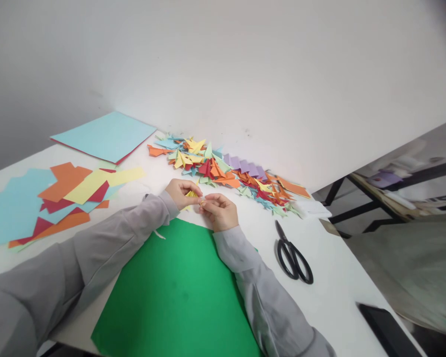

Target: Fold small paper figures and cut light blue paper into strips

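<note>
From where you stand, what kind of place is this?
Probably a paper-craft table by a wall: folded paper pieces, black-handled scissors and a flat light-blue sheet lie on it.

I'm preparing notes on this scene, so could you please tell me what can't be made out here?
All in the head view:
- Yellow paper: full shape, hidden by the left hand and right hand.
- Green sheet: near end, cut off by the bottom edge.
- Light-blue paper: outer end, cut off by the left edge.
- Black flat object: near end, cut off by the bottom edge.
- Purple item: too blurred to identify.
</note>
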`<state>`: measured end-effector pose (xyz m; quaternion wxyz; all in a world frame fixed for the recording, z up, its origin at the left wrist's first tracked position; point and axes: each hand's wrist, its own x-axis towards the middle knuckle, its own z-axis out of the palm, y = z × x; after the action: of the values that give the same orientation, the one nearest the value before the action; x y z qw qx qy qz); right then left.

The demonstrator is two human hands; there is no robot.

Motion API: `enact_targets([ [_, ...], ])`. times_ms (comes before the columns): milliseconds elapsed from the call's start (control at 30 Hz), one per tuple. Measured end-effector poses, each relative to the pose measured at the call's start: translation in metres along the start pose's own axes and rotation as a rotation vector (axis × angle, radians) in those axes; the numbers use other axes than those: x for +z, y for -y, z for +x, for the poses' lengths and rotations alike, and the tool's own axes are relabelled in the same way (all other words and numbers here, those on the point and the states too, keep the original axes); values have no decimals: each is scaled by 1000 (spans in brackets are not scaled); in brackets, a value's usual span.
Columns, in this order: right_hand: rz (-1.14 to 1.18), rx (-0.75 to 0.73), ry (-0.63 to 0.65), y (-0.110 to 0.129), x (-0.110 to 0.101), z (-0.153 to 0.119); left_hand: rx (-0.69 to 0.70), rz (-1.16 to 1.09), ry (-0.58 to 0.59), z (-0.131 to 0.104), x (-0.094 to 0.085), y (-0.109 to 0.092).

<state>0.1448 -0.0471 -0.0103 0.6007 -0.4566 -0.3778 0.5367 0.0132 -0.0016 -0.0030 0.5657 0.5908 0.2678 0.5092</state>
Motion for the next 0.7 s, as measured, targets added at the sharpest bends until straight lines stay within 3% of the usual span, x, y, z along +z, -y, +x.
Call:
enact_targets([
  [700,6,12,18,0,-2,-1,-107,-3,-102,2,-1,1],
])
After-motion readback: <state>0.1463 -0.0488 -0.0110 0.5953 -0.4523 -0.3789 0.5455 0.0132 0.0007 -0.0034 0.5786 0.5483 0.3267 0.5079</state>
